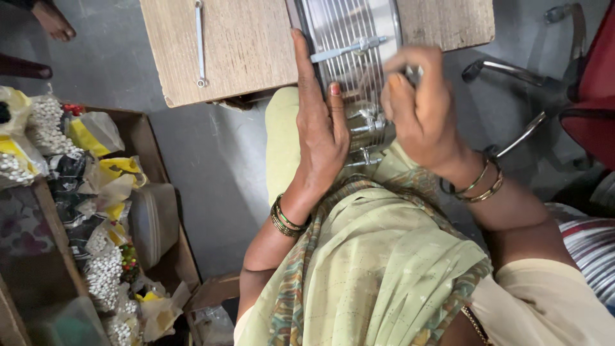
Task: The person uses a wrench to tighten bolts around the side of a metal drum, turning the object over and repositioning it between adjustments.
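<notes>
A metal grille (349,45) lies at the near edge of the counter (243,45), overhanging toward the person's lap. The left hand (320,128) lies flat on the grille's left side, fingers extended. The right hand (419,106) hovers over its right side, fingers pinched on a small, blurred part. A spanner (200,41) lies left of the grille.

Head camera – close above, facing straight down.

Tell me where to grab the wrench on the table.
Take the wrench by its bare middle shank, from above. It lies flat and lengthwise on the wooden table, ends free, nothing beside it. Both hands are away at the metal grille.
</notes>
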